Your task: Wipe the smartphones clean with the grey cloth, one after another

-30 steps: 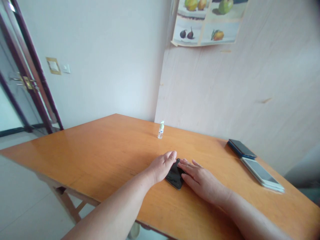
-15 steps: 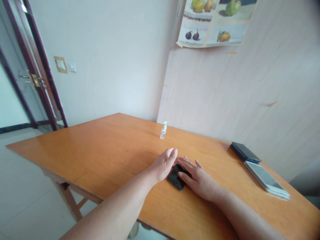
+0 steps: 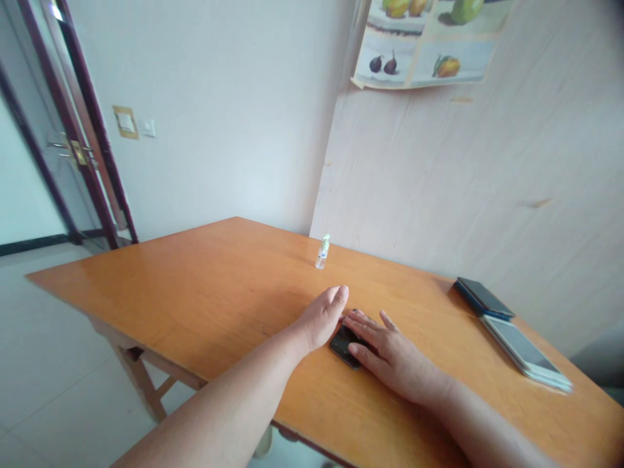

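A black smartphone point(image 3: 345, 344) lies flat on the wooden table, between my two hands. My right hand point(image 3: 383, 348) rests palm down over its screen, fingers stretched out, with the little finger lifted apart and the thumb near the phone's lower part. The hand covers much of the screen. Along the phone's upper left edge stands my left hand point(image 3: 322, 318) on its side, thumb on top. Its other fingers are mostly hidden behind the thumb and palm, so their grip on the phone does not show.
Beyond my hands a small clear pump bottle point(image 3: 322, 252) stands on the table point(image 3: 195, 286). At the right edge lie a dark tablet-like slab point(image 3: 484, 297) and a white tablet point(image 3: 524, 351). A wall with fruit paintings point(image 3: 429, 55) rises behind; a door point(image 3: 80, 149) is at the left.
My right hand's fingertips have slid a little to the left across the phone, towards my left hand. My left hand stays beside the phone. The whole view has shifted slightly.
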`<move>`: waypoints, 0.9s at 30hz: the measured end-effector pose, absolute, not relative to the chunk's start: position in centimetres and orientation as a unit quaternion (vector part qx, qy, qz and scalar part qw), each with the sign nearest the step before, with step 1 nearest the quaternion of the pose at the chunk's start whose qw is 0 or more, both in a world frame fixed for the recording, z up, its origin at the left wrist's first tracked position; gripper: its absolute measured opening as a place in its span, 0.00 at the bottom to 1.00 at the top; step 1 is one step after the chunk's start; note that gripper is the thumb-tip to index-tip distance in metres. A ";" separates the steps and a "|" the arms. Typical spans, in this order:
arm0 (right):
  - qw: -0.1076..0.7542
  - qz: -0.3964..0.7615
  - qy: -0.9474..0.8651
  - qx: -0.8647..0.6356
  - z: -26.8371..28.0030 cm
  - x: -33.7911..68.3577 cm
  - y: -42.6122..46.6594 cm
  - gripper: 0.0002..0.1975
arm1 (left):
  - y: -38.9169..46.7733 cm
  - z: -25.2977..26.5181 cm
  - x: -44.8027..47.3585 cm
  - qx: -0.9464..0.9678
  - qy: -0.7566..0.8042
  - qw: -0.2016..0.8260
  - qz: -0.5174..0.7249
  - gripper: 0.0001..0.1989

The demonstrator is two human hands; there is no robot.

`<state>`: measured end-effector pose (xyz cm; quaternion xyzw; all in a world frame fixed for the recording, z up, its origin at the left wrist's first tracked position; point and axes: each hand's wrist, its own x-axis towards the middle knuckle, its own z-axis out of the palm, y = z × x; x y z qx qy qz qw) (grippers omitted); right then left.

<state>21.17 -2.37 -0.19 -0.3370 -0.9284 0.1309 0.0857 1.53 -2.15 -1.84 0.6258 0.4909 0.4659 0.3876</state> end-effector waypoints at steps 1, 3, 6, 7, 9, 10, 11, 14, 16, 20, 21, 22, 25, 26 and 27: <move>0.088 0.118 -0.922 -0.359 -0.5 21.5 -1.9 0.29 | -2.1 -1.9 1.5 0.626 0.489 0.388 0.467 0.36; 0.088 0.106 -0.919 -0.370 -0.5 21.8 -1.9 0.30 | -2.1 -1.9 1.6 0.625 0.486 0.391 0.469 0.36; 0.070 0.130 -0.940 -0.307 0.4 21.3 -3.7 0.31 | -2.1 -1.8 1.6 0.617 0.493 0.394 0.470 0.37; 0.062 0.143 -0.948 -0.279 0.9 21.0 -4.5 0.31 | -2.2 -1.8 1.6 0.614 0.497 0.395 0.468 0.37; 0.047 0.161 -0.956 -0.241 1.5 20.4 -5.7 0.31 | -2.2 -1.8 1.5 0.611 0.504 0.397 0.464 0.38; 0.046 0.164 -0.957 -0.235 1.6 20.3 -6.0 0.30 | -2.2 -1.8 1.5 0.611 0.506 0.397 0.462 0.38; 0.049 0.163 -0.956 -0.237 1.5 20.2 -5.9 0.29 | -2.2 -1.8 1.5 0.611 0.507 0.397 0.460 0.38; 0.068 0.141 -0.949 -0.273 0.5 20.7 -4.4 0.27 | -2.2 -1.8 1.4 0.613 0.509 0.392 0.460 0.39; 0.086 0.121 -0.941 -0.305 -0.5 21.4 -2.9 0.27 | -2.2 -1.8 1.4 0.617 0.510 0.387 0.458 0.38; 0.112 0.090 -0.921 -0.362 -1.3 22.2 -1.6 0.27 | -2.2 -2.0 1.5 0.624 0.510 0.380 0.454 0.37; 0.110 0.091 -0.921 -0.361 -1.2 22.2 -1.8 0.28 | -2.2 -2.1 1.5 0.628 0.508 0.378 0.453 0.37; 0.107 0.097 -0.925 -0.351 -0.9 22.1 -2.2 0.28 | -2.1 -2.2 1.5 0.631 0.506 0.375 0.453 0.37; 0.089 0.134 -0.942 -0.295 0.0 21.5 -3.5 0.27 | -1.9 -2.5 1.3 0.643 0.497 0.372 0.448 0.36; 0.086 0.145 -0.944 -0.283 0.2 21.5 -3.7 0.26 | -1.9 -2.6 1.3 0.647 0.494 0.373 0.446 0.36; 0.088 0.150 -0.944 -0.282 0.2 21.5 -3.6 0.26 | -1.9 -2.6 1.3 0.652 0.490 0.372 0.443 0.35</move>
